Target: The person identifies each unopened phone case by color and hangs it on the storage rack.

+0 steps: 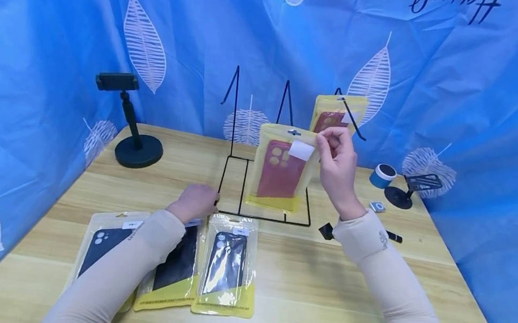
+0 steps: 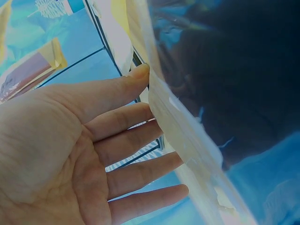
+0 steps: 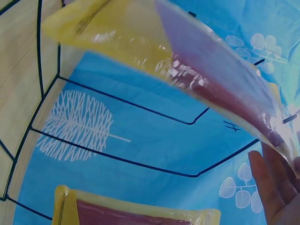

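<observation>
My right hand (image 1: 340, 163) pinches the upper right corner of a clear-and-yellow pouch with a red phone case (image 1: 281, 178), held upright in front of a black wire display rack (image 1: 262, 218). In the right wrist view this pouch (image 3: 187, 77) stretches across the top, the fingers at its edge. A second pouch with a red case (image 1: 329, 117) hangs on the rack's right hook. My left hand (image 1: 194, 202) is at the rack's front left corner, its fairly straight fingers touching the frame. In the left wrist view a pouch with a dark case (image 2: 225, 75) overlaps the fingertips.
Three pouches with dark cases lie in front of the rack: left (image 1: 103, 242), middle (image 1: 178, 265), right (image 1: 227, 265). A black phone stand (image 1: 138, 149) is back left. At right are a blue round item (image 1: 382, 176), a small black stand (image 1: 400, 196) and a small white item (image 1: 377, 206).
</observation>
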